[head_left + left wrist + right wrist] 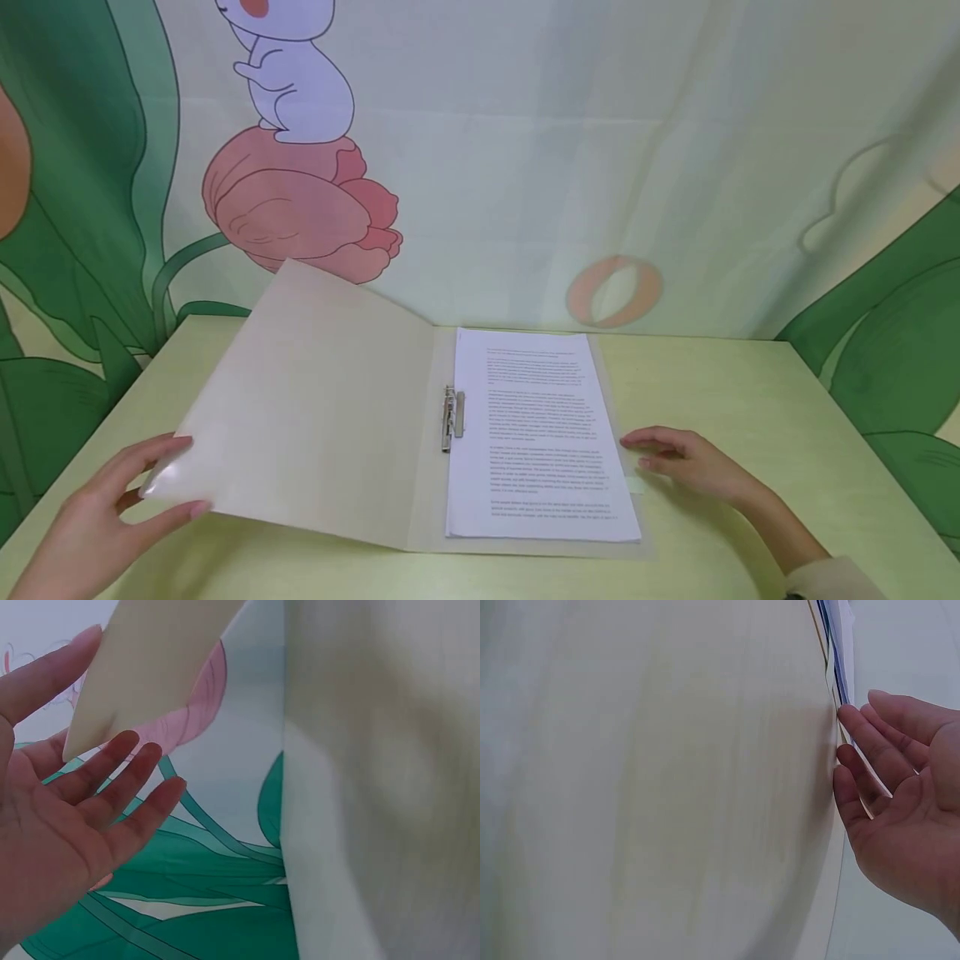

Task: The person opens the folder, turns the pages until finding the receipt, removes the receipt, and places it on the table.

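Observation:
A cream file folder (322, 408) lies opened on the table, its front cover raised and slanting up at the left. By the cover's lower left corner, my left hand (105, 508) pinches it between thumb and fingers. The left wrist view shows this cover corner (150, 675) between the thumb and index finger, the other fingers of the hand (67, 795) loosely spread. A stack of printed paper (536, 433) lies in the folder, beside a metal clip (452, 417) along the spine. My right hand (690, 462), fingers relaxed, is at the stack's right edge; whether it touches is unclear.
The pale yellow-green table (720, 383) extends to both sides of the folder. Behind it hangs a curtain (510, 167) printed with a white rabbit, a pink flower and green leaves.

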Demonstrator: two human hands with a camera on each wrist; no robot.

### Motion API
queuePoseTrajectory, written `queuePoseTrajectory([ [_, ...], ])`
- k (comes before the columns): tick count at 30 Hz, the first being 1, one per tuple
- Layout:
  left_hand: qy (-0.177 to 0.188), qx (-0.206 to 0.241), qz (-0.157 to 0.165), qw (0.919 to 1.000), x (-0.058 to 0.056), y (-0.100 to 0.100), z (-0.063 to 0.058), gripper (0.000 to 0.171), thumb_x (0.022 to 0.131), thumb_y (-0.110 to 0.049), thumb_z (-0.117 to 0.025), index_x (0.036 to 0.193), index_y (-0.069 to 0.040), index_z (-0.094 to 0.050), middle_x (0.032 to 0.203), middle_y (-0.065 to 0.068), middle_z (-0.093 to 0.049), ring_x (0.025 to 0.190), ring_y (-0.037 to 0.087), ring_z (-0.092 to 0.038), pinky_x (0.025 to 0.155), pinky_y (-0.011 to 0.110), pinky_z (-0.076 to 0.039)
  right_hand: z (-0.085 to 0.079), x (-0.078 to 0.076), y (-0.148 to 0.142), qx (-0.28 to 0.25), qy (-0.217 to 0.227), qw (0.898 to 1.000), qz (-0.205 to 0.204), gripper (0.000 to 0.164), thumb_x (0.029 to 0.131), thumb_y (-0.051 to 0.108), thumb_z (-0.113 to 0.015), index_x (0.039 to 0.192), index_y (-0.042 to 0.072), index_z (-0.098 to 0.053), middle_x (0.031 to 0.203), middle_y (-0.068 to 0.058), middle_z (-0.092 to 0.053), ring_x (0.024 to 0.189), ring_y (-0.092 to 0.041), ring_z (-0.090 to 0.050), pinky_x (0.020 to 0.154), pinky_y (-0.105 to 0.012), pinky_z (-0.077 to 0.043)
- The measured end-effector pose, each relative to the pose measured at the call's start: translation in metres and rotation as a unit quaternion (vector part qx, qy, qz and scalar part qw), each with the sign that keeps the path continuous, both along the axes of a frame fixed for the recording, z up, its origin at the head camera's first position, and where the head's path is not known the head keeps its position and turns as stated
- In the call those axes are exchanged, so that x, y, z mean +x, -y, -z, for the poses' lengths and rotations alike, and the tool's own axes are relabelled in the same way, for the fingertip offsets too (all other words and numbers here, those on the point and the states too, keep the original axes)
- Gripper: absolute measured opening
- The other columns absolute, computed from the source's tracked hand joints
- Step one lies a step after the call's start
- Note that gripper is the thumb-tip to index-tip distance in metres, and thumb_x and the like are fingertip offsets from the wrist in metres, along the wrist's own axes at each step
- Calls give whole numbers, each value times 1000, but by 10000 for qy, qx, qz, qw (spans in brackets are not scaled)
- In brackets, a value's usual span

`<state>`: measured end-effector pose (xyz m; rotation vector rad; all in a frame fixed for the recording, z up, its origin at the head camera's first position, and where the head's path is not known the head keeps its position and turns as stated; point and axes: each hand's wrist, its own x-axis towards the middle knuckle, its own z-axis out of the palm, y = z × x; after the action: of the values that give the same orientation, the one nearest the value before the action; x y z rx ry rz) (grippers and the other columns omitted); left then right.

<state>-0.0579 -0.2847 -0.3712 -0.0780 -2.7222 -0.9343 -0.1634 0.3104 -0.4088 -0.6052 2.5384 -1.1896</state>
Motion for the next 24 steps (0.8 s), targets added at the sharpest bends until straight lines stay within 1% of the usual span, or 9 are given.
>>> queuePoseTrajectory([
  [4,-89,149,244,9996,-1,9,13,64,69,-16,-80,124,-6,-50,123,-30,-32,100,-21,-27,70,-2,-31,1,0,0,-18,8,10000,5,33,88,17,-60,119,5,-58,120,-11,-58,113,-25,-51,82,-24,-44],
  [6,-83,206,356,9991,-2,13,19,63,67,-14,-81,123,-4,-51,120,-36,-28,102,-23,-25,71,-2,-31,2,0,0,-7,-11,10000,-4,32,89,17,-60,119,5,-58,120,-11,-58,113,-24,-51,82,-24,-44],
  [8,-5,212,427,9989,-3,15,25,63,67,-13,-81,121,-2,-52,122,-32,-29,102,-24,-23,71,-2,-30,2,0,0,7,-20,10000,-4,32,89,17,-60,119,5,-58,120,-11,-58,113,-24,-51,82,-24,-44],
  [11,340,92,426,9985,-6,18,30,63,68,-17,-80,121,1,-52,132,-9,-34,110,-13,-28,71,-2,-30,1,0,0,17,-16,10000,10,32,89,17,-60,119,5,-58,120,-11,-59,113,-25,-51,82,-24,-44],
  [13,584,-92,408,9974,-9,18,32,63,69,-20,-80,120,5,-52,133,10,-35,119,7,-33,81,12,-38,0,1,0,5,-4,10000,14,32,89,17,-59,118,4,-58,119,-12,-58,113,-26,-51,82,-24,-44],
  [15,800,-300,409,9955,-11,17,34,63,69,-22,-79,118,7,-52,131,24,-33,118,30,-34,88,35,-40,-1,2,1,-13,1,10000,10,32,89,17,-59,118,4,-58,120,-12,-58,113,-27,-51,82,-24,-44],
  [17,861,-448,471,9942,-13,15,36,62,68,-21,-80,116,8,-53,131,26,-32,111,45,-34,84,52,-35,-1,2,1,-26,6,10000,-13,32,89,17,-59,119,3,-57,120,-13,-58,113,-28,-51,82,-24,-44],
  [18,846,-505,531,9937,-14,14,37,61,68,-20,-80,115,9,-54,130,26,-33,112,46,-33,81,58,-33,-1,2,1,-35,3,10000,-17,32,89,16,-59,119,3,-57,120,-13,-58,113,-28,-51,82,-24,-44],
  [24,1235,-589,760,9877,-20,5,39,64,66,-22,-79,116,10,-54,129,27,-40,116,47,-35,86,59,-33,0,2,1,-2,-16,10000,9,32,89,16,-59,119,4,-57,120,-11,-58,113,-29,-50,83,-25,-44],
])
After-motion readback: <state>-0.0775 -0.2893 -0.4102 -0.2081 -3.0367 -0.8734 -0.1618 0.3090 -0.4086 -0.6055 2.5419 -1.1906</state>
